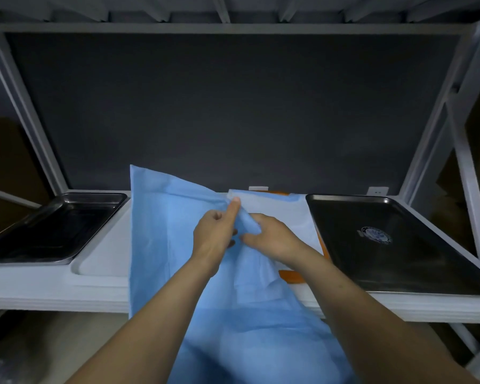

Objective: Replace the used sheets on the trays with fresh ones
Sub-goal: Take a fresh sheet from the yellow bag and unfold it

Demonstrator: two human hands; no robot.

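Note:
A large blue sheet (164, 231) hangs partly lifted over the middle of the white shelf and drapes down past its front edge. My left hand (215, 234) pinches a bunched fold of it, thumb raised. My right hand (272, 239) grips the same fold just to the right. Under the sheet lies a white tray (100, 261), with an orange tray (291, 275) showing at the right and a white sheet (283, 212) on it. An empty dark metal tray (53, 228) sits on the left, and another dark tray (399, 245) on the right.
The white shelf (39, 292) runs across the view inside a grey metal rack (463, 151) with a dark back panel. The right dark tray carries a round reflection. Brown boxes stand in shadow beyond the rack on both sides.

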